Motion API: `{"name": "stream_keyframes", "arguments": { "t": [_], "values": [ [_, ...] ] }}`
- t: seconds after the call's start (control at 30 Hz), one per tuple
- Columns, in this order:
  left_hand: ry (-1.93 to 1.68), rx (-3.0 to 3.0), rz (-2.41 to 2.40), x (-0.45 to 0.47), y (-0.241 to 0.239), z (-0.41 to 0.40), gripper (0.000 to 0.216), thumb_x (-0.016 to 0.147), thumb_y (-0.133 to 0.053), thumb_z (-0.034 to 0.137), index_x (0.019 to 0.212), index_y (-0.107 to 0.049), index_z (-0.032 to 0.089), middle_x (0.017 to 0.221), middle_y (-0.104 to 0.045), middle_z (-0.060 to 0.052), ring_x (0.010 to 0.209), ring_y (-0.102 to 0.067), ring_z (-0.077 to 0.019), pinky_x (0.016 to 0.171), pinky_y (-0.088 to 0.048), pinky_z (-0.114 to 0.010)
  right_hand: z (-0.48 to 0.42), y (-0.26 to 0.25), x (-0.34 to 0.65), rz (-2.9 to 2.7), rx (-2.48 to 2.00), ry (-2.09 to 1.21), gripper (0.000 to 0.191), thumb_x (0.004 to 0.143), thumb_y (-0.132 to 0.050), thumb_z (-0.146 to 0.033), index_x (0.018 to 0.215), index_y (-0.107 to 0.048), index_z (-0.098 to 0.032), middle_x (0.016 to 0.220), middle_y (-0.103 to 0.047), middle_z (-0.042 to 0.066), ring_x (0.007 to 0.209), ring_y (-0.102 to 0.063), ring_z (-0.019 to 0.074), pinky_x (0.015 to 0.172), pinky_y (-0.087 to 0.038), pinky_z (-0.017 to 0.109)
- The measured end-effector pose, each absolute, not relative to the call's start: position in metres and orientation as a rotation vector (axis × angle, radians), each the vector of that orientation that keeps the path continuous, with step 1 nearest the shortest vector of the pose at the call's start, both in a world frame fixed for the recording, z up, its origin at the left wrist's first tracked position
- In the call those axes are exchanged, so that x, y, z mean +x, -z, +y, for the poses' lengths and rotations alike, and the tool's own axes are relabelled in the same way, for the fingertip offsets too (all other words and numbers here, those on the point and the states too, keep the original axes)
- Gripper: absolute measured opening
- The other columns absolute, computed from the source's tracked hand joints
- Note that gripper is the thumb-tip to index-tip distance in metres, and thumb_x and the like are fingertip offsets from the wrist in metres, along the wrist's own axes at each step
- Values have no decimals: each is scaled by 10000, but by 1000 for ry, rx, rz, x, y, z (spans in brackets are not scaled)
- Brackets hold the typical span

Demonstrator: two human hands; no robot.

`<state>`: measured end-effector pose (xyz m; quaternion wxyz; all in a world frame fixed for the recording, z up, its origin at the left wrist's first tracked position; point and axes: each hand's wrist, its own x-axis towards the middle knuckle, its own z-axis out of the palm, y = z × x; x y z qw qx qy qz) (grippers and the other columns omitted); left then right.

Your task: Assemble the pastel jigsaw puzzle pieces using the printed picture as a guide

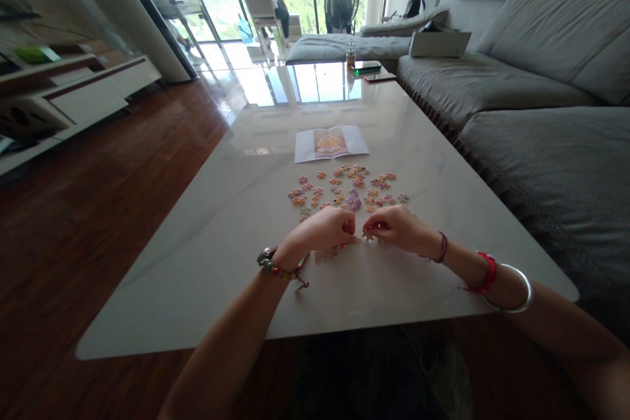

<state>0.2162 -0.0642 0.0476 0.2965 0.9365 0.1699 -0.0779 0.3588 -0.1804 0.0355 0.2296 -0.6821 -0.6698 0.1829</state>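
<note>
- Sheet [331, 144]: lies creased on the counter [221, 236].
- Loose pieces [353, 201]: scattered on the sheet's near side.
- Right hand [401, 228]: nearer than the sheet, fingers pinching one piece [367, 235].
- Left hand [327, 230]: nearer than the sheet, fingers curled; grip cannot be determined.

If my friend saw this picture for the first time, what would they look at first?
Probably the left hand and right hand, nearly meeting over the white table, a puzzle piece pinched in the right. Just beyond lie scattered colorful pieces, then a creased picture sheet.
</note>
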Motion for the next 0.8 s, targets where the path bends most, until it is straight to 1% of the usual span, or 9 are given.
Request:
{"name": "stream_keyframes", "arguments": {
  "t": [0.13, 0.3, 0.5, 0.63, 0.8],
  "values": [
    [203, 2512, 456, 217, -48, -64, 65, 640, -542, 227, 664, -579, 179, 572, -546, 49, 523, -464, -65, 470, -297, -171, -181, -37, 352, -1819, -1950, -466, 157, 714, -550, -202, 781, -689, -171, 683, -662, 24, 597, -564, 105, 556, -379, 182],
    [207, 2515, 477, 217, -48, -65, 72, 640, -544, 237, 653, -583, 179, 552, -541, 45, 523, -463, -73, 473, -298, -177, -182, -36, 351, -1886, -1924, -384, 163, 730, -531, -203, 775, -682, -161, 673, -648, 34, 590, -541, 113, 574, -374, 208],
    [215, 2497, 476, 218, -47, -64, 93, 639, -557, 260, 658, -577, 171, 577, -542, 44, 527, -460, -70, 467, -296, -172, -181, -42, 371, -1985, -1669, -591, 144, 724, -536, -162, 776, -671, -155, 683, -628, 28, 598, -521, 96, 564, -385, 183],
    [183, 2513, 439, 218, -45, -63, 90, 645, -545, 257, 652, -571, 171, 566, -528, 47, 525, -446, -68, 466, -285, -175, -179, -39, 363, -2001, -1664, -592, 165, 726, -528, -124, 834, -651, -147, 711, -619, 35, 623, -525, 99, 597, -392, 194],
    [156, 2522, 437, 217, -43, -62, 103, 644, -543, 270, 647, -567, 171, 558, -517, 49, 523, -435, -69, 473, -286, -181, -177, -34, 350, -1920, -1666, -591, 152, 703, -528, -79, 807, -619, -144, 681, -608, 16, 622, -527, 94, 606, -392, 195]
  ]
}}
